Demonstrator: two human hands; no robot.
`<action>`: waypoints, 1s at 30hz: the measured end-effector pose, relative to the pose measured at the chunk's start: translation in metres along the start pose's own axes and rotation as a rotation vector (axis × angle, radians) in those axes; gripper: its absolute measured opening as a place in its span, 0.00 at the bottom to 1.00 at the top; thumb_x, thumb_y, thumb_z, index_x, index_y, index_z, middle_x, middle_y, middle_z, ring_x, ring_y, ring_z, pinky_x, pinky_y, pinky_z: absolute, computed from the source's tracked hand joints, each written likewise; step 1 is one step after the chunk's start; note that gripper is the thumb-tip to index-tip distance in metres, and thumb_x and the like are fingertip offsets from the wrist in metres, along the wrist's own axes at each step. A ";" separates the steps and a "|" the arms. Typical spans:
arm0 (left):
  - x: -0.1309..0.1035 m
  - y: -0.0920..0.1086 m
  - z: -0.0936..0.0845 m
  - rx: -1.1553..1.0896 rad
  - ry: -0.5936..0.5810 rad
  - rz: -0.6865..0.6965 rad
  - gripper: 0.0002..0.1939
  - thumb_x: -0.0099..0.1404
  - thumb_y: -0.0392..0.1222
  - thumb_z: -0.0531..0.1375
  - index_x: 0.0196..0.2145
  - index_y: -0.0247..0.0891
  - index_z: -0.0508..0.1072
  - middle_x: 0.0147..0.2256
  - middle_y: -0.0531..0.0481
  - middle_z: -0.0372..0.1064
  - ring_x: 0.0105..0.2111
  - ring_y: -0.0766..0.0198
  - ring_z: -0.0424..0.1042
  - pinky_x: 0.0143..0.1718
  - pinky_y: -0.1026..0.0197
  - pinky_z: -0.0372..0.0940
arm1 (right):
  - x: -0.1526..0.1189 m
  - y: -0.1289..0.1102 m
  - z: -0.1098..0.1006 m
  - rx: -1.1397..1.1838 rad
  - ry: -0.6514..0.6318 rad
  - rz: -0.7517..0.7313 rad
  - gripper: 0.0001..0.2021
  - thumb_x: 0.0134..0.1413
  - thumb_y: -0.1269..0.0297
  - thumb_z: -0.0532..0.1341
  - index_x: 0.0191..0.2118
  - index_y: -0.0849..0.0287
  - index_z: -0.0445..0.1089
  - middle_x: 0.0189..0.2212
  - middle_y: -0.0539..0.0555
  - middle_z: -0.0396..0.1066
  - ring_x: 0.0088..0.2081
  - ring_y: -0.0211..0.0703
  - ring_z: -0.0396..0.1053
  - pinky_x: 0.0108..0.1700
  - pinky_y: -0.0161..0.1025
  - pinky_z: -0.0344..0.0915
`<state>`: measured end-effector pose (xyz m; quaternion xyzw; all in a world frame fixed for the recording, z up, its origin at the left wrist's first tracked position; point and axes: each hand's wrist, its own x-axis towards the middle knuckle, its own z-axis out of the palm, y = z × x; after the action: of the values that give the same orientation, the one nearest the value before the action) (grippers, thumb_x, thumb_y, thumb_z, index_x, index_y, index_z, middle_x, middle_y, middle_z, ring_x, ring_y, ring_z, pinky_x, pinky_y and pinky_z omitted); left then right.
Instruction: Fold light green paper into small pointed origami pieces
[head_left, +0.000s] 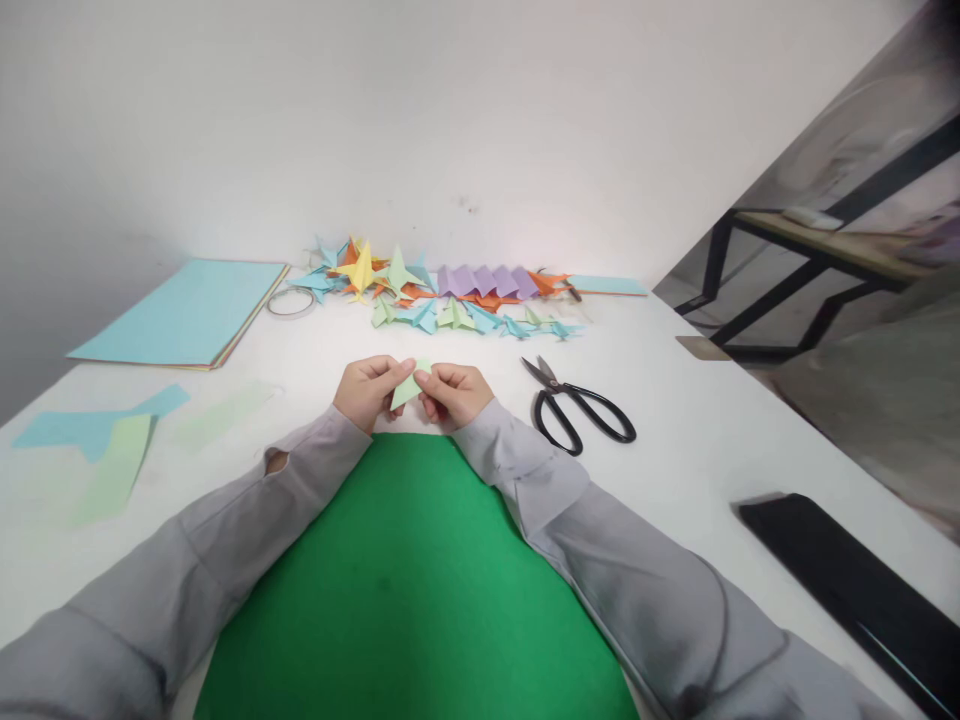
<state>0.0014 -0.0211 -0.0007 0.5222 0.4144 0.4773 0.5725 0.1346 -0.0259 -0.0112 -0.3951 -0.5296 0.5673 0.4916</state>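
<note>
A small folded piece of pale green paper [407,391] is pinched between both hands, just beyond the far edge of a green mat [420,570]. My left hand [373,388] grips its left side, thumb on top. On the other side, my right hand [454,393] holds the upper right part between thumb and fingers. The fingertips beneath the paper are partly hidden. Black-handled scissors [583,404] lie to the right of my right hand, blades slightly apart and pointing away.
Folded paper figures [362,268] and a purple pleated strip [487,282] line the wall. At left are a stack of coloured paper [184,310], a roll of tape [291,302], blue scraps [67,428] and green scraps [124,460]. A black object [847,590] lies at right.
</note>
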 end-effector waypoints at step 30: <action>-0.005 0.008 0.003 0.294 -0.276 0.027 0.27 0.50 0.58 0.58 0.09 0.37 0.53 0.06 0.59 0.48 0.09 0.77 0.46 0.12 0.68 0.40 | -0.004 -0.007 0.001 -0.097 0.149 -0.006 0.26 0.39 0.43 0.60 0.09 0.59 0.55 0.04 0.43 0.51 0.09 0.26 0.46 0.13 0.31 0.41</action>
<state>0.0020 -0.0267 0.0079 0.6662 0.3901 0.3433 0.5350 0.1355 -0.0307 -0.0047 -0.4582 -0.5196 0.5082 0.5116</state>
